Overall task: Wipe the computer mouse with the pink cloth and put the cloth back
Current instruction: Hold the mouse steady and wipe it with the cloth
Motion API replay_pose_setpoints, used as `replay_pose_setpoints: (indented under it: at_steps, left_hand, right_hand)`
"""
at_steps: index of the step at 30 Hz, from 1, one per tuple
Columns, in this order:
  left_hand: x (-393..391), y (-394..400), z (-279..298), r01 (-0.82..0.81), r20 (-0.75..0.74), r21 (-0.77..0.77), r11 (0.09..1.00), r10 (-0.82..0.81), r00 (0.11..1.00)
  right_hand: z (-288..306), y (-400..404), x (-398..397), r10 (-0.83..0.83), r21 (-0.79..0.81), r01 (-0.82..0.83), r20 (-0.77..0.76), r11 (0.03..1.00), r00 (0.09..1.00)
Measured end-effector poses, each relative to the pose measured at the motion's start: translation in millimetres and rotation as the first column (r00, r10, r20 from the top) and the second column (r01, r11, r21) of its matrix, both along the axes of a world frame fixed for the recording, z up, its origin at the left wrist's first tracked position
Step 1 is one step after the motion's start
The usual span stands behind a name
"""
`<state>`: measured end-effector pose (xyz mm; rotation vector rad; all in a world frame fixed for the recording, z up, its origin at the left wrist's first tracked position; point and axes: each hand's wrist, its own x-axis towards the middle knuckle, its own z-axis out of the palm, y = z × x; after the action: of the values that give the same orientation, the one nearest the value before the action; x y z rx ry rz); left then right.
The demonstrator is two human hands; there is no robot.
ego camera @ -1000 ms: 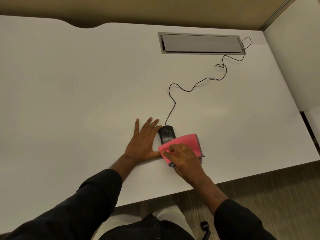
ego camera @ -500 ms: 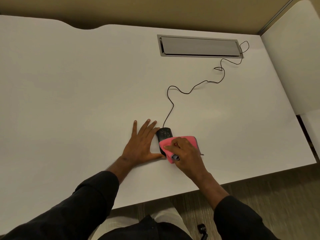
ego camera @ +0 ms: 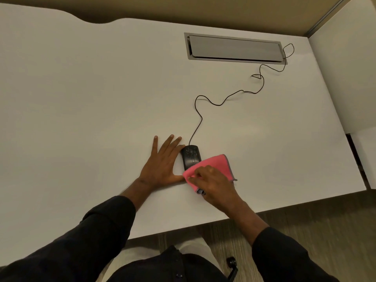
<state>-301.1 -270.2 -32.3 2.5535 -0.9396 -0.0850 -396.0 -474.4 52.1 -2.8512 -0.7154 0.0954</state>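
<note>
The mouse (ego camera: 190,157) lies near the front edge of the bench (ego camera: 81,98), its cable (ego camera: 223,99) trailing toward the back right corner. It is judged light, hard and smooth, so it is likely to slide under a wipe unless it is braced at its sides. The cloth (ego camera: 213,162) is judged soft and limp; it is best bunched under the fingertips, not taken by a corner.

The left hand (ego camera: 162,161) is laid flat on the bench, fingers (ego camera: 169,143) straight and spread, its edge just beside the mouse's left side. The right hand (ego camera: 213,183) is pressed on the cloth over the mouse's rear, fingers curled and gathering the fabric. The front half of the mouse is left uncovered.
</note>
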Motion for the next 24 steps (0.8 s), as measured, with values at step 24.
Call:
replay_pose_setpoints:
  at_steps: [24]
  left_hand:
    - [2,1,-5,0.01,0.007,0.032,0.999,-0.01,1.0]
  right_hand:
    - [11,-22,-14,-0.193,0.053,0.194,-0.02,0.98,0.981]
